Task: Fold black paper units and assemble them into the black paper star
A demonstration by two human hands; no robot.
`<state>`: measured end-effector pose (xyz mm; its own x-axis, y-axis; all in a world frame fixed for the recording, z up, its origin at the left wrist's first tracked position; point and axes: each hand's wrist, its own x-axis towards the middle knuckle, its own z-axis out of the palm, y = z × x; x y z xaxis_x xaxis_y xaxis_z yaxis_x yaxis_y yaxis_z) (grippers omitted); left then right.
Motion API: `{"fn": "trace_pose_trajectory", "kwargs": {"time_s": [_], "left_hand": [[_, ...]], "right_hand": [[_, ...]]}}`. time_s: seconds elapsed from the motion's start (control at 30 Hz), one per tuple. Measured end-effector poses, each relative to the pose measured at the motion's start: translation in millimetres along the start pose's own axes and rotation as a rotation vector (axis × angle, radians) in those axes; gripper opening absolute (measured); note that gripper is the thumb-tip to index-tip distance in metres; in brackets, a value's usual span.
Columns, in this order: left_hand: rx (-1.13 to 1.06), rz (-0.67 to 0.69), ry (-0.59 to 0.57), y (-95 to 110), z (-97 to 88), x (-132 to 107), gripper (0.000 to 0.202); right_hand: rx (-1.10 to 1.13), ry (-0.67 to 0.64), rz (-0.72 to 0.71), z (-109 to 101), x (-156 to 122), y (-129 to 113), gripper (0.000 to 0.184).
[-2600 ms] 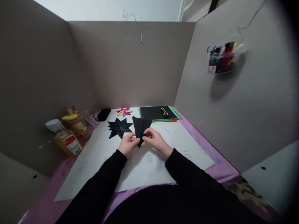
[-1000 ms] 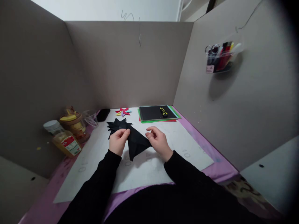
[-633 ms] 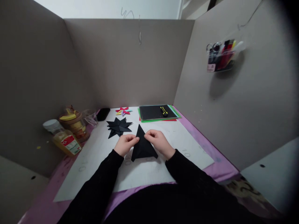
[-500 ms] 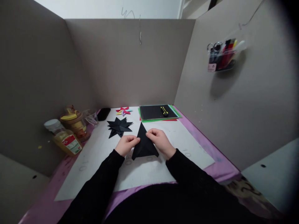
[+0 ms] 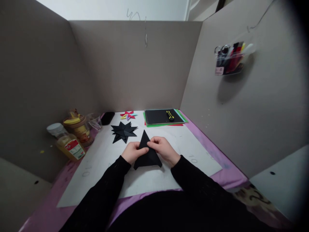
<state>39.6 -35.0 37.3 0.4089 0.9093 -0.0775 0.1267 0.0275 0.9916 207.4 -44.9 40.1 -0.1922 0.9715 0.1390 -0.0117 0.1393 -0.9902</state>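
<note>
A folded piece of black paper [image 5: 147, 159], pointed at the top and wide at the bottom, is held between my two hands over the white sheet. My left hand [image 5: 132, 151] grips its left side, with the thumb lying across the front. On the other edge, my right hand [image 5: 164, 149] pinches the paper, its thumb tip near the middle. The fingers behind the paper are hidden. Just beyond my left hand lies a black folded-paper star [image 5: 124, 131] with several points. Farther back rests a small multicoloured paper star [image 5: 128, 115].
A stack of coloured paper [image 5: 154, 117] with a yellow-black utility knife [image 5: 170, 115] lies at the back. At left stand a glue bottle [image 5: 71, 146], a brown cup [image 5: 79, 127], a clear plastic cup [image 5: 95, 122] and a phone [image 5: 107, 118]. A clear holder [image 5: 229, 62] with scissors hangs on the right wall.
Both thumbs have moved inward over the front of the folded black paper, closer to each other. The paper has shifted slightly down and to the left.
</note>
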Motion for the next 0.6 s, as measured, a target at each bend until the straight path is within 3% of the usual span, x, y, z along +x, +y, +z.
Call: {"fn": "trace_pose_trajectory", "kwargs": {"time_s": [0.23,0.4,0.5,0.53,0.6], "left_hand": [[-0.161,0.057,0.24,6,-3.3,0,0.026],[-0.299,0.12,0.426,12,-31.0,3,0.026],[-0.223,0.193,0.573,15,-40.5,4,0.026],[-0.123,0.19,0.574,16,-38.4,3,0.026],[0.14,0.172,0.411,15,-26.0,0,0.027]], "right_hand": [[-0.139,-0.046,-0.043,4,-5,-4,0.034],[-0.199,-0.06,-0.071,-4,-3,-4,0.028],[-0.165,0.052,-0.094,-10,1,-4,0.025],[-0.154,0.115,-0.13,-11,2,-5,0.022],[-0.151,0.193,-0.222,-9,3,-8,0.017]]}}
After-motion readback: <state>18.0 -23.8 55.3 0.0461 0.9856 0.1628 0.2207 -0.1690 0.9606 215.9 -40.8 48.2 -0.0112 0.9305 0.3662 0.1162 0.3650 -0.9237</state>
